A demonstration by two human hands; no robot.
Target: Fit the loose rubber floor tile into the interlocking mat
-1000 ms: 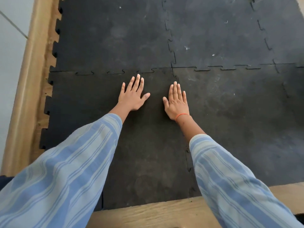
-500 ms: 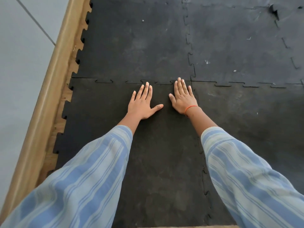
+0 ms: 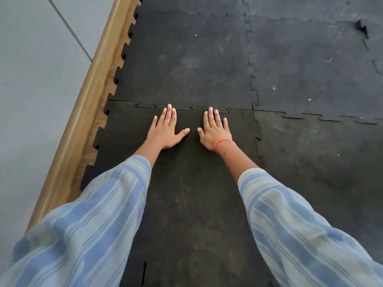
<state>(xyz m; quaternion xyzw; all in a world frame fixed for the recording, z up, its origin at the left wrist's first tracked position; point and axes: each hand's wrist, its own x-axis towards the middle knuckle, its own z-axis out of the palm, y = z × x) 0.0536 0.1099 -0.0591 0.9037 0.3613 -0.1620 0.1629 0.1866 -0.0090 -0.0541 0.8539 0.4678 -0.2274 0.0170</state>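
A black rubber floor tile [image 3: 190, 193] with toothed edges lies in the near left corner of the interlocking mat [image 3: 310, 69]. Its far edge meets the neighbouring tile along a jigsaw seam [image 3: 184, 109]. My left hand [image 3: 166, 130] lies flat on the tile, fingers spread, fingertips at the seam. My right hand [image 3: 214, 129], with an orange band at the wrist, lies flat beside it, fingertips just short of the seam. Neither hand holds anything. My striped sleeves hide the tile's near corners.
A wooden border [image 3: 83, 112] runs along the mat's left side, with grey floor [image 3: 31, 79] beyond it. A raised, torn tab [image 3: 361, 27] sticks up in the mat at the far right. The tile's right seam [image 3: 258, 137] looks slightly lifted.
Both hands have slid forward along the tile toward the far seam and a little left. The view has shifted forward, so the wooden strip near me has left the frame.
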